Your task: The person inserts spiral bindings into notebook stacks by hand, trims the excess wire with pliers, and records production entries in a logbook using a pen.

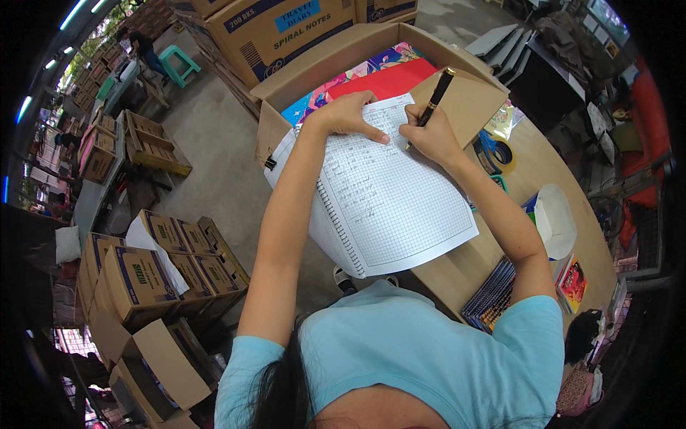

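Observation:
A spiral notebook (400, 207) with gridded pages lies open in front of me, its upper part resting on an open carton (268, 132). Handwriting fills the upper portion of the right-hand page. My right hand (434, 132) grips a black pen (439, 93) with gold trim, its tip at the page near the upper right. Across the top of the notebook lies my left hand (348, 116), thumb and fingers apart, pressing on the paper. A black binder clip (270, 164) sits at the notebook's left edge. Inside the carton are a red sheet (386, 80) and colourful printed covers (396, 56).
The wooden table (529, 150) on the right holds tape rolls (502, 152), a white open box (555, 222), dark-covered books (493, 289) and a red booklet (572, 284). Stacked cartons (286, 32) rise behind; more cartons (136, 279) stand at lower left. A person (143, 50) works far left near a green stool (179, 64).

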Tool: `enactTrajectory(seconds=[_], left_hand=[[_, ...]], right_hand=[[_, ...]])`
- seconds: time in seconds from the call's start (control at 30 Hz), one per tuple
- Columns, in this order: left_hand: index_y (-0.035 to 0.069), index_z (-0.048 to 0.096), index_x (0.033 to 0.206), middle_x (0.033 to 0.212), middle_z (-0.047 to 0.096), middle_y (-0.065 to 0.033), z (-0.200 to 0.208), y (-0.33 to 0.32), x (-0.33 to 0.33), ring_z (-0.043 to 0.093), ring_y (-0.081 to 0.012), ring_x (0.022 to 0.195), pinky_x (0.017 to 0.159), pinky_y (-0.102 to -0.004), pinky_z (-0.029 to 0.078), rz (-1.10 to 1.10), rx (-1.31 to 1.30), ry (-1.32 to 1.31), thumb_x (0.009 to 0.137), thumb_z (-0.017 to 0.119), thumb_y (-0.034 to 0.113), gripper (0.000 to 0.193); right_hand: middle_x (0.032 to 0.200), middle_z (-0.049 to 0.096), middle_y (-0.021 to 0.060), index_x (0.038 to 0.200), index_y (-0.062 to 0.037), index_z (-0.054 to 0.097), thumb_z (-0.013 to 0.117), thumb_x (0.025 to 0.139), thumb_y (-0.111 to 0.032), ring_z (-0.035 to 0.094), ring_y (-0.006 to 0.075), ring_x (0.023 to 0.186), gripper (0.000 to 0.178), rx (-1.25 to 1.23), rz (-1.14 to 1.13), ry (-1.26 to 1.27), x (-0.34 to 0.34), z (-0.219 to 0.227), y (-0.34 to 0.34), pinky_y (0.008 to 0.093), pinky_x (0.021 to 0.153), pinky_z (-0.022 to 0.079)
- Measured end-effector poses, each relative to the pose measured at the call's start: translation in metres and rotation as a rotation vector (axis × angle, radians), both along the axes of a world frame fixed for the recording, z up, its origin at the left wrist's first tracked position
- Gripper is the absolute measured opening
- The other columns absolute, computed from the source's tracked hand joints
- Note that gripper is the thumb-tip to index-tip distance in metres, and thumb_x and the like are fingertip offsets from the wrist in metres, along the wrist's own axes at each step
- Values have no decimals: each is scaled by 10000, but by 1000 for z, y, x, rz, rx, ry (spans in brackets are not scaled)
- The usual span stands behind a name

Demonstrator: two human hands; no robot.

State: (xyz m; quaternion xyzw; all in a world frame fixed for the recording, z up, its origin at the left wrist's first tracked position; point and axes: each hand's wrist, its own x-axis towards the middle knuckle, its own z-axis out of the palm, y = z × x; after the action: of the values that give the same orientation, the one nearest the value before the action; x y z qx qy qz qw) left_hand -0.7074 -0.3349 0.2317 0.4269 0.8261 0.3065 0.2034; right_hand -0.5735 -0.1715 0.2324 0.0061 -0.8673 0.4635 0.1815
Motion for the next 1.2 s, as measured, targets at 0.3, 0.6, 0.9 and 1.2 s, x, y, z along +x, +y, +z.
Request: enactTrajectory(seconds=[0.3,0.6,0.9,1.2], left_hand=[[43,583,1131,1094,632,-140,0,-1,1,599,-251,1035,886,-305,442,10,-22,46,474,880,437,822],[28,581,1128,1094,624,-143,-1,0,0,592,-252,1037,884,-311,442,12,-31,16,466,886,432,833],[-30,564,1149,1089,616,-199,-1,0,-1,608,-299,1016,861,-339,473,-24,-3,39,448,875,497,930],[9,566,1158,1112,587,-152,14,-6,25,586,-229,1011,852,-325,486,281,582,295,673,833,284,618]], right_hand=[[490,321,76,563,-1,354,606,641,-94,353,150,484,280,-11,-70,59,0,-4,3,337,483,309],[505,318,72,572,2,360,602,644,-89,354,149,499,268,35,-4,24,-1,-2,2,334,491,313],[486,349,16,556,-39,358,628,661,-59,371,118,488,290,-216,-69,118,-6,-13,7,303,476,316],[531,393,-44,562,-124,406,728,731,-112,327,52,447,364,-469,-95,169,-9,-20,11,252,394,238]])
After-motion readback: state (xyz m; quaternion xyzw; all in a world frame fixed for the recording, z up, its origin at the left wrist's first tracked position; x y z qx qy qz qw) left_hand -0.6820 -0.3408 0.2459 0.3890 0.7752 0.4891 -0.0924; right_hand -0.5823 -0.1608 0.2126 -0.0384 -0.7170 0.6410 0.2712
